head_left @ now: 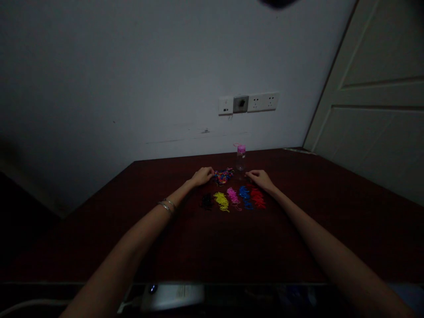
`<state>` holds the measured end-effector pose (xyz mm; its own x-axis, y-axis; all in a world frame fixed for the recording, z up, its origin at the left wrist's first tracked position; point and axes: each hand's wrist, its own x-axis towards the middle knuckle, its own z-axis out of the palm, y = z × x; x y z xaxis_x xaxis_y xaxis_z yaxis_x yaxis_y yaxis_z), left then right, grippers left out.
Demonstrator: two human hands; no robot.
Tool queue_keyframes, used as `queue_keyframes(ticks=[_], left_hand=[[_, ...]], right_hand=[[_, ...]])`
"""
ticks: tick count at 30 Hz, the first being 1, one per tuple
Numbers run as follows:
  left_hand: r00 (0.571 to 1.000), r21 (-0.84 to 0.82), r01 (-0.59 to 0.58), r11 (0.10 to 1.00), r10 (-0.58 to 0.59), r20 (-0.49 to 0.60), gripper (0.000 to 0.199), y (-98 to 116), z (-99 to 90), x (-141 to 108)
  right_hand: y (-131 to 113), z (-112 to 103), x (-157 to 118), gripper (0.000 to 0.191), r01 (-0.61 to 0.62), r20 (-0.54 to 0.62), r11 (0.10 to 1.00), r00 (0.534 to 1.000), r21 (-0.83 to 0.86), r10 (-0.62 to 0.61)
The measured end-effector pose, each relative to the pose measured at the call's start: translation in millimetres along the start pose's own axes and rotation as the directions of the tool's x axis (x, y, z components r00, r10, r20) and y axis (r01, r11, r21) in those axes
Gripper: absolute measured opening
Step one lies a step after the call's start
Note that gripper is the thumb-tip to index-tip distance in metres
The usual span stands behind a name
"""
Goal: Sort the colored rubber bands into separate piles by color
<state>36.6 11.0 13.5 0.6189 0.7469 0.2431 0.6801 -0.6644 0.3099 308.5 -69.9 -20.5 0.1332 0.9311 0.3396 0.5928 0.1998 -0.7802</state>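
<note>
Several small heaps of short strands lie in a row on the dark red table: black [207, 201], yellow [221, 201], pink [233, 197], blue [245, 197] and red [257, 198]. Behind them is a mixed multicoloured heap [224, 176]. My left hand [203, 176] touches that heap's left edge, its fingers pinched together; what they hold is too small to name. Above the red heap, my right hand [260, 177] has thumb and fingers closed near the bottle, on something I cannot make out.
A clear bottle [241, 160] with a pink cap stands behind the heaps. The table [205, 247] meets a wall with sockets [263, 102]; a pale door [374, 101] is at the right. A white object [175, 297] shows below the front edge.
</note>
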Motion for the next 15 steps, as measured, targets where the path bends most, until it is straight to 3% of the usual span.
queue_keyframes(ticks=[4,8,15], left_hand=[[0.996,-0.146,-0.082,0.986,0.084,0.005,0.02,27,-3.0,6],[0.967,-0.29,-0.166,0.942,0.213,0.138,0.019,62,-6.0,5],[0.911,-0.328,-0.231,0.916,0.322,0.256,0.014,97,-5.2,-2]], right_hand=[[2,0,0,0.042,-0.007,0.005,1.0,1.0,0.007,0.006],[4,1,2,0.042,-0.003,0.007,1.0,1.0,0.009,0.003],[4,0,2,0.041,0.014,0.006,1.0,1.0,0.0,-0.014]])
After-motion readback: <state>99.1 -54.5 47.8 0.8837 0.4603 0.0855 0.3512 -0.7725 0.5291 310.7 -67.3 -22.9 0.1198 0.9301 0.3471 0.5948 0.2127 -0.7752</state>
